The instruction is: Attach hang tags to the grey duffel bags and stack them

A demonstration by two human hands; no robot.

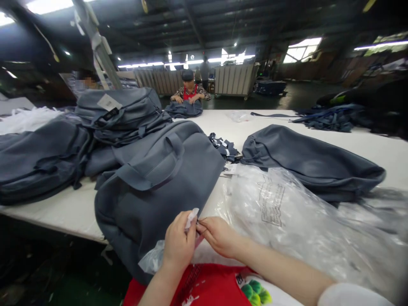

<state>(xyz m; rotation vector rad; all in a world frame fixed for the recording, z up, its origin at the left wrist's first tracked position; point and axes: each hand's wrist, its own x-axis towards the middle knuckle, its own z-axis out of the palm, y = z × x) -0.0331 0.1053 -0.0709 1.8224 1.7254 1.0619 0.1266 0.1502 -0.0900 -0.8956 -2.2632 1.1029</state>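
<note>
Both of my hands meet in front of the dark grey bag (191, 165), close to my body. My left hand (179, 242) is closed, with a small white piece (192, 218) sticking up between thumb and fingers; whether it is paper or plastic I cannot tell. My right hand (221, 237) pinches a thin dark cord (202, 222) right beside the left fingertips. Clear plastic (152, 257) shows at the left wrist, against the bag. The bag lies on its side, its wide carry strap (134, 180) facing up.
Clear printed plastic bags (296, 221) spread over the white table (395, 157) at right, beside another grey bag (306, 157). More bags (117, 110) are stacked at left. Small dark straps with tags (225, 146) lie mid-table. Across the table a co-worker (188, 91) handles a bag.
</note>
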